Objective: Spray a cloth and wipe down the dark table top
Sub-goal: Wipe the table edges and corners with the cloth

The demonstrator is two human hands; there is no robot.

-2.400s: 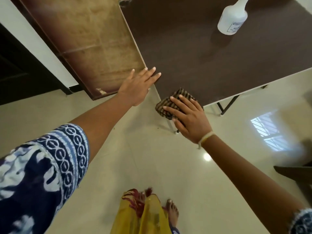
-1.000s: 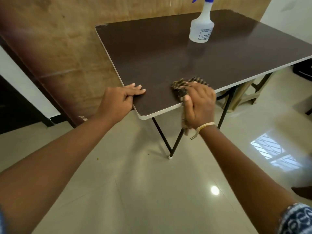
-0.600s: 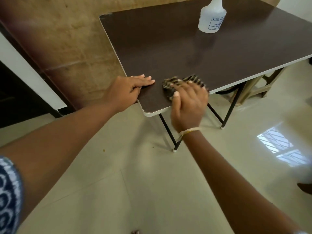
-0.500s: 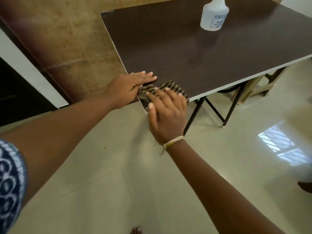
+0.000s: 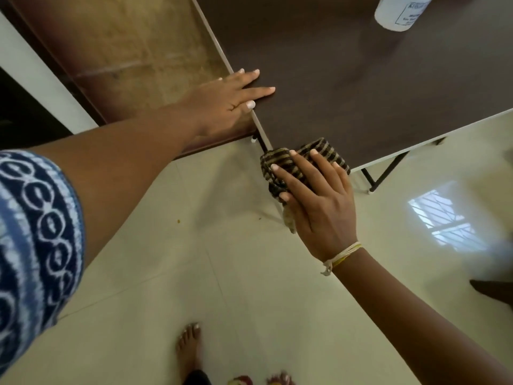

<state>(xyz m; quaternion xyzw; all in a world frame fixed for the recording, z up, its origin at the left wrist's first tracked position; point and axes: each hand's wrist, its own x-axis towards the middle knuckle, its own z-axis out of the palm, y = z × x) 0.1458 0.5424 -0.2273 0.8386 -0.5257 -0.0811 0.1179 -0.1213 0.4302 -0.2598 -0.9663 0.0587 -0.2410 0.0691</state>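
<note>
Head camera, looking down: the right hand (image 5: 316,195) lies flat with its fingers spread over a bunched brown-and-tan striped cloth (image 5: 302,159), pressing it onto the near corner of the dark brown table top with a pale edge band (image 5: 361,87). Part of the cloth hangs off the corner, below the edge. The left hand (image 5: 224,101) rests palm-down with straight fingers on the table's left edge, holding nothing, well apart from the cloth. The base of a white plastic spray bottle (image 5: 399,12) stands on the far part of the table, cut off by the top of the view. Below are pale glossy floor tiles (image 5: 194,259), a bare foot (image 5: 188,348) and a blue-and-white patterned sleeve (image 5: 30,245).

To wipe well here, the palm should probably keep even pressure so the cloth stays flat, with strokes that overlap and run off the edge; the loose hanging part could be gathered under the fingers so it does not drag. The left hand steadies the light table.

Compared with half a second ago, the cloth has slid away from the left hand, which it was just beside, and the camera has tipped further downward.
</note>
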